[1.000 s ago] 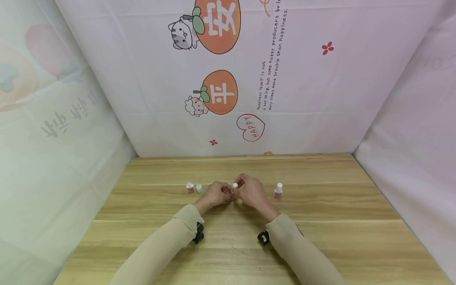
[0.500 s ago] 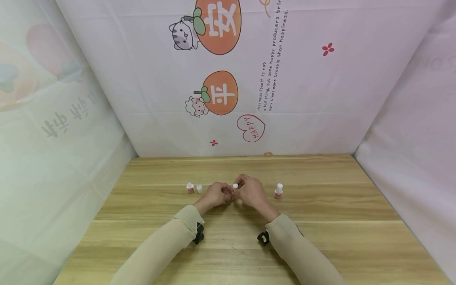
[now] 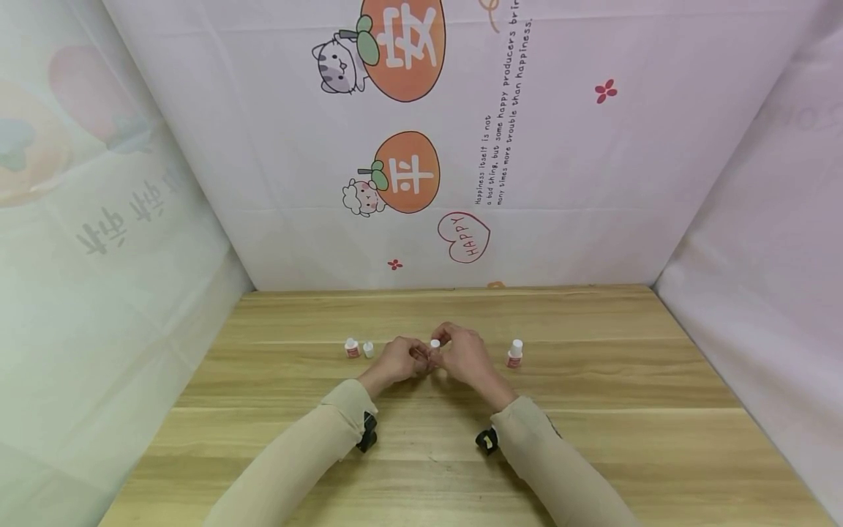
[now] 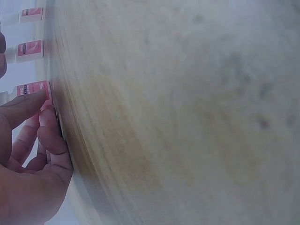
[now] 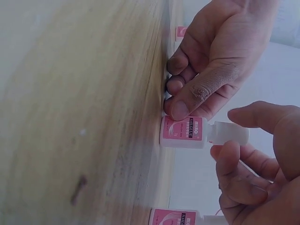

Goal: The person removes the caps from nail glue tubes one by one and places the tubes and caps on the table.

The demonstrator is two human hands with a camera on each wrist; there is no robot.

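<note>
Under both hands, at the middle of the wooden table point(image 3: 421, 454), a small nail glue bottle point(image 5: 183, 132) with a pink label stands upright. Its white cap point(image 3: 435, 343) points up. My left hand point(image 3: 402, 358) holds the bottle's body near the base between thumb and fingers, the little-finger side low at the tabletop. My right hand point(image 3: 464, 356) pinches the cap from the other side, with thumb and forefinger on either side of it in the right wrist view. From the head, fingers hide most of the bottle's body.
To the left stands another small pink-labelled bottle point(image 3: 352, 348), a loose white cap point(image 3: 369, 350) close beside it. On the right is a similar bottle point(image 3: 515, 353) with a tall white cap. Printed white cloth point(image 3: 553, 183) hangs along the table's far edge and both sides.
</note>
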